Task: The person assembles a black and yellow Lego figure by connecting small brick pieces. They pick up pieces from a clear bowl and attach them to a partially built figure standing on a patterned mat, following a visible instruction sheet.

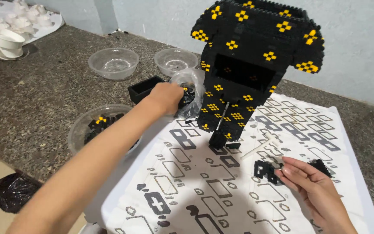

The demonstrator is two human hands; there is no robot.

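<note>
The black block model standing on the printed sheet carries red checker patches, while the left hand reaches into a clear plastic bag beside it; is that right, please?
Not quite: the patches on the black block model are yellow, not red, as the head view shows. The rest holds: it stands on the printed sheet, and the left hand reaches into the clear plastic bag beside it.

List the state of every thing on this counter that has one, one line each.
Black-and-yellow brick model: upright, on the instruction sheet.
Clear bag: open, left hand reaching into it.
Small black brick assembly: flat on the sheet, touched by the right hand.
Bowl near the arm: holds black and yellow bricks.
Left far bowl: looks empty.
Black tray: open-topped.
</note>
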